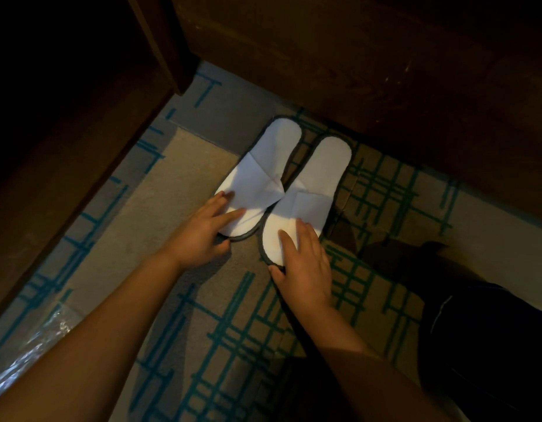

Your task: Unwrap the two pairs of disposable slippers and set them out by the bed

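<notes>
Clear wrapper (35, 339) on carpet (202, 315) | wooden furniture (385, 71) just beyond slippers (294, 178)

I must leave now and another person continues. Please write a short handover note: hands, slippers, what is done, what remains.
Left hand: flat on the left slipper, fingers spread, not gripping.
Right hand: flat on the right slipper, thumb at its near edge.
Both slippers lie unwrapped, side by side on the carpet beside the dark wooden furniture.
Clear wrapper lies at lower left.
Done: one pair out.
Left: second pair, not in view.

Head cam, steep downward look, close over carpet (178, 166) by bed.
</notes>
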### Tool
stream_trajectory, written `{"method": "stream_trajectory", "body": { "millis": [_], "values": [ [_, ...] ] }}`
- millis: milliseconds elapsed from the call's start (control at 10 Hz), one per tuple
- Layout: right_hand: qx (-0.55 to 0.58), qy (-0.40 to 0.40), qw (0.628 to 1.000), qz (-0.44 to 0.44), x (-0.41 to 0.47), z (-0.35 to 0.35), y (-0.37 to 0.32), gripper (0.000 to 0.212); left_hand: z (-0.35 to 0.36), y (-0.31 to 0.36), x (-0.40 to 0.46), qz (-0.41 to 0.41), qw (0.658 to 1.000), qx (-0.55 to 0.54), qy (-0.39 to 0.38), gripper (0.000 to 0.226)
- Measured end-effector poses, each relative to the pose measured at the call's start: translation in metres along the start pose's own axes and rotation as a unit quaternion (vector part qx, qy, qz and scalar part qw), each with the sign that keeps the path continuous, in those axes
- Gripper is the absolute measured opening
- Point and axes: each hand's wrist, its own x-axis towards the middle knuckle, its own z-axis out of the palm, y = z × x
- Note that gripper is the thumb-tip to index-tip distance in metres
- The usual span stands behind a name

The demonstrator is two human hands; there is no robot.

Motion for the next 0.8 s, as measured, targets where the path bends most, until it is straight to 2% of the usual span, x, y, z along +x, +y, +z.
{"method": "stream_trajectory", "body": {
  "millis": [500, 800],
  "values": [
    [0.008, 0.023, 1.000, -0.019, 0.001, -0.005, 0.005, 0.067, 0.002, 0.010, -0.004, -0.042, 0.997, 0.059, -0.016, 0.077],
    [-0.081, 0.021, 0.996, -0.039, -0.003, -0.022, 0.000, 0.052, 0.001, 0.035, -0.037, -0.116, 0.990, -0.015, 0.078, 0.058]
  ]
}}
